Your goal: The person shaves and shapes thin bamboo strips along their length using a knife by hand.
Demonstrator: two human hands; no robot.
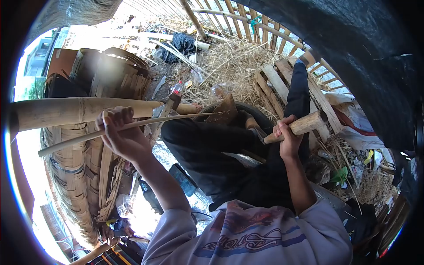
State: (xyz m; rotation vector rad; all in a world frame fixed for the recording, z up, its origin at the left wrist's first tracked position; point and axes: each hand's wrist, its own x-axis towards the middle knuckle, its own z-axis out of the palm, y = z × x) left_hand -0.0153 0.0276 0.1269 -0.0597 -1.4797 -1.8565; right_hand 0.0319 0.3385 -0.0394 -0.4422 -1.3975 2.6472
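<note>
My left hand [121, 132] is closed round a long, thin bamboo strip [172, 118], whose pointed end reaches right over my legs. Just behind that hand lies a thick bamboo pole [88, 110], running in from the left edge. On the right, my right hand [287, 134] grips a wooden mallet [307, 124] by its narrow handle, with the thick head pointing up and right. A wooden block [224, 110] stands near the strip's tip, beside a dark round tyre-like ring [256, 113].
Rolled woven bamboo panels [70, 176] stand at the left. Straw [240, 57] and a plastic bottle [178, 87] lie ahead. A slatted wooden pallet [274, 84] is under my outstretched leg, near a bamboo fence [265, 26]. Dark sheeting [349, 48] hangs at the right.
</note>
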